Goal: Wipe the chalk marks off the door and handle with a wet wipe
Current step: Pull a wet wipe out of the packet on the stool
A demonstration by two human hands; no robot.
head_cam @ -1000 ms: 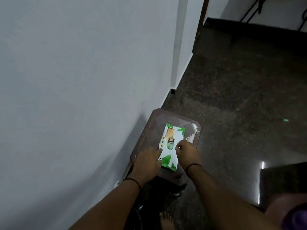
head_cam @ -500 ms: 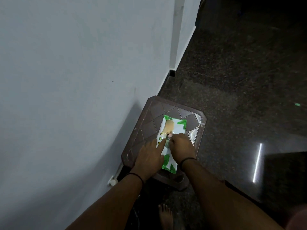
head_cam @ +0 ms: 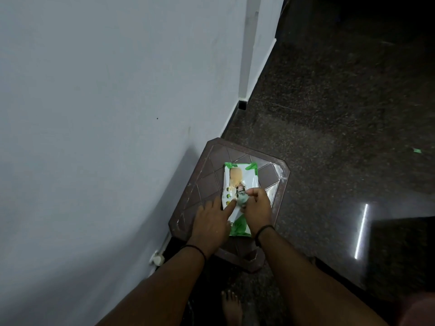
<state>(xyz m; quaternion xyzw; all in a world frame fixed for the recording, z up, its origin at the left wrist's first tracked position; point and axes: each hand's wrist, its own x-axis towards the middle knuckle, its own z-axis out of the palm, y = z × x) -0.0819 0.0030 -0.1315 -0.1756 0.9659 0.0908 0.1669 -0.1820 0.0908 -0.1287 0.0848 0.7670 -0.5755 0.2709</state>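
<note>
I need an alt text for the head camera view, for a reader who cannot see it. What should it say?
Two bare hands work on a green and white wet wipe pack lying on a dark brown stool beside a white wall. The left hand presses the pack down with straight fingers, while the right hand pinches something at its opening.

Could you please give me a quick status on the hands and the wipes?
Left hand flat, pressing wipe pack onto brown stool. Right hand pinching a wipe at the pack opening. Door not in view; nothing in the way.
</note>
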